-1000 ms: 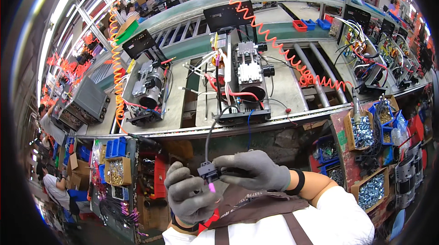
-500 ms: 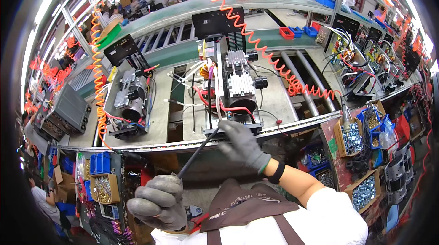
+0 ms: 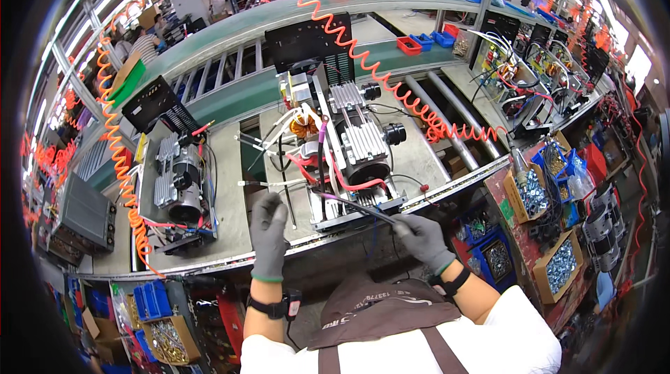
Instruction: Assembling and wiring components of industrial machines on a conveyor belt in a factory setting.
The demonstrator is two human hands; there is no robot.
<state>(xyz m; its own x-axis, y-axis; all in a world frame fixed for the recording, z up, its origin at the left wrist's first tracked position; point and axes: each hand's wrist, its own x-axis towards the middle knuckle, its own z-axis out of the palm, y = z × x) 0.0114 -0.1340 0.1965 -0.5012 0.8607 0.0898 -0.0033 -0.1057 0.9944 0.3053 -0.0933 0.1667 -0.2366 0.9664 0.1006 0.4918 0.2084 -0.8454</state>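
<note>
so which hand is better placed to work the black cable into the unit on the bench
Probably the right hand: it already pinches the black cable, which runs toward the silver unit. The left hand is raised beside the unit and looks empty, free to steady it.

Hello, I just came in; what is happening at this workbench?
A person in grey gloves stands at an assembly line bench. The right hand holds a thin dark cable that runs toward the front of a compressor-like motor unit with silver finned cylinders. The left hand is raised over the bench edge, beside white wires. A second similar unit sits to the left.
</note>
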